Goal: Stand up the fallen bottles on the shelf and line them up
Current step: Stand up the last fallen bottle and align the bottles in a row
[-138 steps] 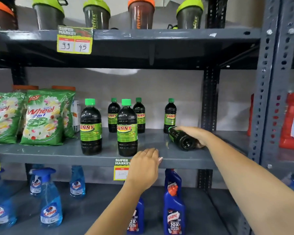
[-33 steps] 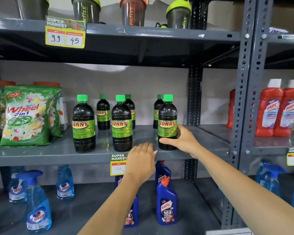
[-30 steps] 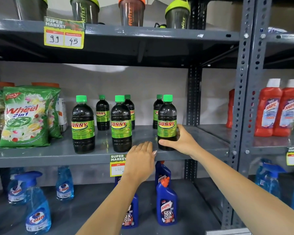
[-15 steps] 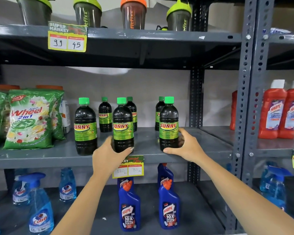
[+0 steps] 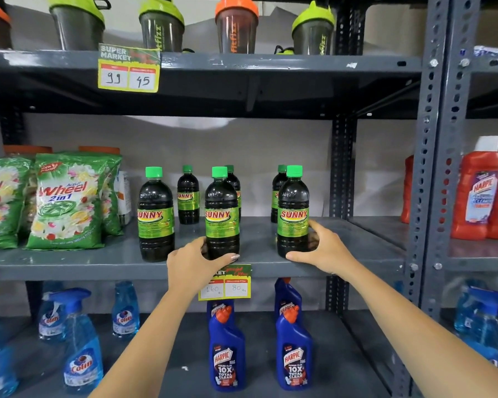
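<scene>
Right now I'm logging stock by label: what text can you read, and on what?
"SUNNY": front bottles
"Wheel 2in1": green pouch
"SUPER MARKET", "99", "45": upper price tag
"160", "80": lower price tag
"fitfizz": shaker cups
"HARPIC", "10X TOTAL CLEAN": blue bottles
"HARPIC": red bottles
"Colin": spray bottles
Fine print everywhere: too small.

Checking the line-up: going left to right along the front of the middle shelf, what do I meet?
Wheel detergent bags → left Sunny bottle → middle Sunny bottle, left hand at its base → right Sunny bottle, right hand on it.
</scene>
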Demonstrator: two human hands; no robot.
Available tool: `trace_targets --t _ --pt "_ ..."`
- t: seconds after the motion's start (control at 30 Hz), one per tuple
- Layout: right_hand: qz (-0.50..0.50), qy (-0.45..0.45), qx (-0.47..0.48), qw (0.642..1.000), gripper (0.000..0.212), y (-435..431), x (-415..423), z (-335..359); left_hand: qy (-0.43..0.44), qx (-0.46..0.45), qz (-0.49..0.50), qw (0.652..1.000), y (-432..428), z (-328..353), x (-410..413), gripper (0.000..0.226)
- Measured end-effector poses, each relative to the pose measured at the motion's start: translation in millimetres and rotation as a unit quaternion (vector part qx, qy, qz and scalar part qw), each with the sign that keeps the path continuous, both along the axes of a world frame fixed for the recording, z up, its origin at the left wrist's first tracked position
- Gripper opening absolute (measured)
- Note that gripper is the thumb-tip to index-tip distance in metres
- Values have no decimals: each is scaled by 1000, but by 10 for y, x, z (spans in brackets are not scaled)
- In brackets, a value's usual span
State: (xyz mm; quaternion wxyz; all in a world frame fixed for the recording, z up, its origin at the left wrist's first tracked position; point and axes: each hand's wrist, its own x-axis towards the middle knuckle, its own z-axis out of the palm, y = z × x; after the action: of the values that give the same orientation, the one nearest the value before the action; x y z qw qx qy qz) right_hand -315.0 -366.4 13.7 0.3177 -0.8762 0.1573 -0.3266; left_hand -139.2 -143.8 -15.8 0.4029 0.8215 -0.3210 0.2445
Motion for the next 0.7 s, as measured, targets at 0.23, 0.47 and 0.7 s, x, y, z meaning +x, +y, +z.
trace_targets --t 0.23,0.47,0.7 --pt "1 3 9 1000 82 0 3 -7 20 -7 8 1000 -30 -11 -48 67" --pt "-2 31 51 998 126 -11 -95 40 33 -18 -17 999 9 -26 -86 75" --pt "-51 -321 -123 938 28 573 -3 -56 -138 -282 60 948 502 42 7 38"
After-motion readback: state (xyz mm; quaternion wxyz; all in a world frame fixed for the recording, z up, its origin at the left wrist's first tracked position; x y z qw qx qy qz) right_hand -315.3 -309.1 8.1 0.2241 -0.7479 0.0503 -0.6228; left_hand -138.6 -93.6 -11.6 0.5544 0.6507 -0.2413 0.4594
